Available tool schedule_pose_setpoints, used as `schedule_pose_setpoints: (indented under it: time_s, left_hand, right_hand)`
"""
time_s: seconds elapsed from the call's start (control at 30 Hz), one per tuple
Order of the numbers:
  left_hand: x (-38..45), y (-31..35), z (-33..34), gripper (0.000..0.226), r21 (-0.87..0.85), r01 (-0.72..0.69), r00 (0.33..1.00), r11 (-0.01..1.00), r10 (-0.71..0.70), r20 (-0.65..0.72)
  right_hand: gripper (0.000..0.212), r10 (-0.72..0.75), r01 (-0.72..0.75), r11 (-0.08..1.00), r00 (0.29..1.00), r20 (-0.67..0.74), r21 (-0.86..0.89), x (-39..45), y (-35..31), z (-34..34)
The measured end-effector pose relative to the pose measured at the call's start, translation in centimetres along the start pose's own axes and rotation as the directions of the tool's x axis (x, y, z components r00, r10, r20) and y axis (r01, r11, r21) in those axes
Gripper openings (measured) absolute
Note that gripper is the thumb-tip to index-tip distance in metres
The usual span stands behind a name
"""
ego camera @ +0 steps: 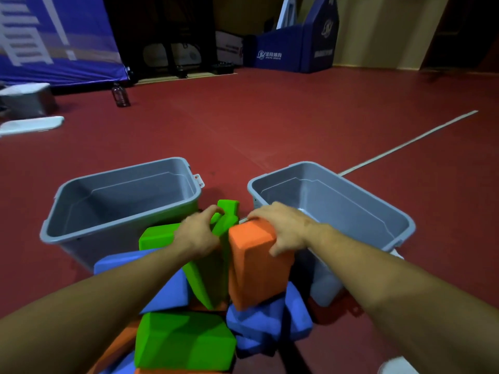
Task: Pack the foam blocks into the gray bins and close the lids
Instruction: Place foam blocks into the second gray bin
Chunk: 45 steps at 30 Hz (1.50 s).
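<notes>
Red gym floor (270, 117), two gray bins (121, 201), left hand (197, 236) fingers curled round green block (213, 279), right hand (280, 228) gripping orange block (253, 271)

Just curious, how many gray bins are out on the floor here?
2. The left bin and the right bin flank the block pile, both open. A blurry gray shape at far left may be another.

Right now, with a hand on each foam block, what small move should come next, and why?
Probably lift the orange rectangular foam block with the right hand into the open gray plastic bin beside it: the fingers already curl over its top edge, and that bin looks empty. The left hand grips a green foam block.
</notes>
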<state>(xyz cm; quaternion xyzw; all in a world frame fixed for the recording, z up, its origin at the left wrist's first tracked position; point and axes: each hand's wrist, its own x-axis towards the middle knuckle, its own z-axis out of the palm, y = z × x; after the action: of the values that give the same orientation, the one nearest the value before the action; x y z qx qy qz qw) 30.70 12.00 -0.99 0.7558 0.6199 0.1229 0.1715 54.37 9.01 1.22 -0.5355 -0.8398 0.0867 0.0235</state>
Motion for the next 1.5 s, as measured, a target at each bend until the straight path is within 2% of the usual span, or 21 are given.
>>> schedule_pose_setpoints:
  time_s: [0.1, 0.2, 0.27, 0.33, 0.43, 0.5, 0.6, 0.87, 0.93, 1.1, 1.23, 1.33, 1.43, 1.5]
  left_hand:
    - [0.0, 1.8, -1.4, 0.077, 0.046, 0.035, 0.977, 0.998, -0.024, -0.211]
    - [-0.3, 3.3, -1.9, 0.077, 0.043, -0.035, 0.916, 0.998, 0.049, -0.399]
    - [-0.4, 4.0, -1.8, 0.079, 0.013, -0.084, 0.882, 0.996, 0.08, -0.465]
    - [-0.6, 4.8, -1.5, 0.08, -0.021, -0.124, 0.868, 0.992, 0.098, -0.487]
    - [-1.1, 6.1, -0.9, 0.082, -0.052, -0.212, 0.851, 0.976, 0.158, -0.5]
    - [-1.2, 6.9, -0.3, 0.083, -0.072, -0.271, 0.844, 0.96, 0.202, -0.497]
    - [-1.3, 8.5, 0.7, 0.084, -0.094, -0.332, 0.846, 0.939, 0.252, -0.469]
    - [-0.6, 12.4, 3.0, 0.083, -0.09, -0.452, 0.822, 0.888, 0.375, -0.428]
    - [0.0, 13.0, 3.5, 0.083, -0.087, -0.464, 0.827, 0.882, 0.395, -0.401]
    - [0.9, 14.3, 4.8, 0.083, -0.097, -0.532, 0.804, 0.841, 0.466, -0.369]
    - [0.4, 16.3, 5.7, 0.08, -0.118, -0.593, 0.767, 0.796, 0.514, -0.384]
    - [0.1, 17.7, 6.8, 0.08, -0.141, -0.634, 0.748, 0.76, 0.556, -0.362]
    - [0.1, 19.2, 8.3, 0.082, -0.113, -0.667, 0.721, 0.737, 0.599, -0.347]
    - [0.0, 20.3, 9.1, 0.08, -0.085, -0.693, 0.694, 0.716, 0.63, -0.35]
  right_hand:
    - [0.091, 0.093, -0.082, 0.995, 0.972, -0.218, 0.063, -1.5, 1.7, -1.5]
    - [0.09, 0.205, -0.176, 0.978, 0.878, -0.433, 0.108, -3.5, 3.7, -2.5]
    - [0.09, 0.272, -0.25, 0.962, 0.812, -0.516, 0.114, -5.0, 5.1, -2.6]
    - [0.09, 0.355, -0.368, 0.926, 0.762, -0.541, 0.089, -6.5, 6.5, -2.5]
    - [0.087, 0.481, -0.535, 0.845, 0.735, -0.478, 0.029, -9.1, 9.0, -1.5]
    - [0.088, 0.524, -0.585, 0.808, 0.771, -0.362, -0.075, -10.8, 10.5, -0.5]
    - [0.09, 0.509, -0.542, 0.82, 0.838, -0.196, -0.184, -12.2, 11.5, 0.5]
    - [0.085, 0.464, -0.482, 0.855, 0.876, -0.134, -0.191, -10.7, 10.3, -0.3]
    - [0.088, 0.489, -0.503, 0.845, 0.864, -0.117, -0.184, -10.1, 9.8, -0.2]
    - [0.096, 0.637, -0.641, 0.768, 0.765, -0.1, -0.009, -12.0, 11.4, -0.4]
    - [0.096, 0.723, -0.72, 0.69, 0.69, -0.025, 0.073, -13.8, 12.9, -0.2]
    - [0.089, 0.771, -0.765, 0.634, 0.636, -0.022, 0.118, -15.9, 14.1, 0.7]
    - [0.09, 0.711, -0.711, 0.702, 0.703, -0.014, -0.036, -17.9, 15.2, 2.0]
    - [0.091, 0.692, -0.686, 0.719, 0.722, 0.027, -0.111, -19.1, 16.2, 2.9]
